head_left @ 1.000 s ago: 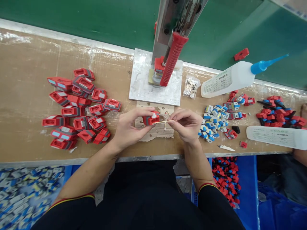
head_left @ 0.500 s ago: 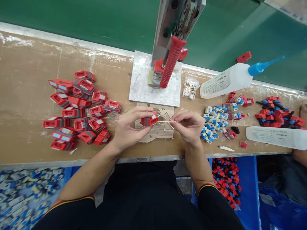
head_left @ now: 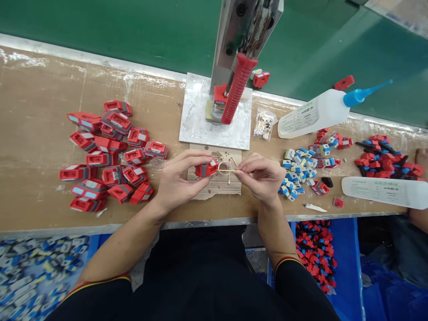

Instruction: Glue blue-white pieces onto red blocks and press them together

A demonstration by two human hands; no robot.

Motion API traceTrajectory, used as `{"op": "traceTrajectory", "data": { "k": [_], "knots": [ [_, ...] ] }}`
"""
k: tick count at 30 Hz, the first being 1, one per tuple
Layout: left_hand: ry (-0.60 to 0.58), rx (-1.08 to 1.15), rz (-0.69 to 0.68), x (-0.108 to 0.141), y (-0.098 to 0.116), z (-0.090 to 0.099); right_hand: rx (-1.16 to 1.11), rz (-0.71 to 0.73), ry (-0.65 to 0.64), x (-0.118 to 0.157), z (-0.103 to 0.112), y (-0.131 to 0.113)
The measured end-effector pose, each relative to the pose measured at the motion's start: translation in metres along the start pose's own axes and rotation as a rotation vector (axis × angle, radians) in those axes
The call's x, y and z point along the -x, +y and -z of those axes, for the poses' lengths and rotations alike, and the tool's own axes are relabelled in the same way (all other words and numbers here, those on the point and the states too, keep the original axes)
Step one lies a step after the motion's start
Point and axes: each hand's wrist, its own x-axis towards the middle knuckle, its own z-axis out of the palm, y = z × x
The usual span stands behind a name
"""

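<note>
In the head view my left hand [head_left: 182,178] grips a red and grey toy vehicle part [head_left: 206,168] between thumb and fingers. My right hand [head_left: 261,174] pinches a thin cotton swab [head_left: 230,170] that points left toward the red part. The swab lies across a small clear round dish [head_left: 220,163]; whether its tip touches the part is hard to tell. Under both hands is a stained piece of cardboard [head_left: 214,191]. Another swab [head_left: 229,180] rests by the dish.
A hand press with a red handle [head_left: 239,87] stands on a metal plate [head_left: 197,129]. Finished-looking red parts [head_left: 110,142] are heaped left. Right are bagged swabs [head_left: 265,125], blue-white pieces [head_left: 297,171], two glue bottles [head_left: 312,113] [head_left: 381,191], a blade [head_left: 314,207] and a co-worker's arm [head_left: 417,218].
The swab's tip has drawn slightly away from the red part and is over the dish. Both hands keep their grips. Another red part has appeared behind the press on the green surface.
</note>
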Motion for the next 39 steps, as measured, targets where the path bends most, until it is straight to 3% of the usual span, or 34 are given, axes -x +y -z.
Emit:
{"op": "traceTrajectory", "data": {
  "k": [4, 6, 11, 14, 16, 17, 19, 21, 22, 23, 26, 28, 30, 32, 35, 37, 39],
  "knots": [
    [-0.001, 0.025, 0.040, 0.001, -0.001, 0.001, 0.000, 0.083, 0.110, -0.003, 0.014, 0.001],
    [-0.003, 0.057, 0.057, 0.002, -0.002, 0.001, 0.042, 0.123, 0.078, -0.005, 0.024, 0.002],
    [0.037, 0.141, 0.082, 0.002, -0.008, 0.001, 0.254, 0.115, -0.399, -0.009, 0.029, 0.006],
    [0.081, 0.156, 0.070, 0.000, -0.011, 0.002, 0.298, 0.103, -0.559, -0.011, 0.028, 0.009],
    [0.106, 0.180, 0.093, -0.001, -0.013, 0.004, 0.257, 0.099, -0.596, -0.011, 0.039, 0.008],
    [0.118, 0.217, 0.119, -0.002, -0.014, 0.005, 0.234, 0.091, -0.555, -0.009, 0.049, 0.005],
    [0.152, 0.341, 0.169, -0.003, -0.017, 0.008, 0.251, 0.070, -0.318, -0.001, 0.078, -0.004],
    [0.162, 0.467, 0.203, -0.003, -0.019, 0.010, 0.419, 0.019, -0.050, 0.011, 0.107, -0.014],
    [0.152, 0.511, 0.217, -0.004, -0.020, 0.011, 0.544, -0.016, 0.005, 0.018, 0.120, -0.018],
    [0.132, 0.546, 0.233, -0.004, -0.019, 0.011, 0.680, -0.058, -0.019, 0.024, 0.129, -0.020],
    [0.094, 0.663, 0.297, -0.006, -0.015, 0.009, 1.020, -0.229, -0.339, 0.031, 0.136, -0.014],
    [0.124, 0.763, 0.314, -0.009, -0.010, 0.007, 1.144, -0.342, -0.516, 0.027, 0.132, -0.005],
    [0.160, 0.851, 0.318, -0.012, -0.005, 0.006, 1.182, -0.399, -0.587, 0.020, 0.128, 0.001],
    [0.176, 0.912, 0.324, -0.014, 0.001, 0.007, 1.098, -0.365, -0.515, 0.016, 0.125, -0.001],
    [0.147, 0.968, 0.359, -0.010, 0.012, 0.007, 0.715, -0.247, -0.161, 0.024, 0.113, -0.015],
    [0.099, 0.998, 0.410, -0.002, 0.020, 0.002, 0.381, -0.181, 0.037, 0.036, 0.094, -0.029],
    [0.058, 1.041, 0.476, 0.008, 0.027, -0.006, 0.142, -0.095, 0.096, 0.045, 0.069, -0.042]
  ]
}}
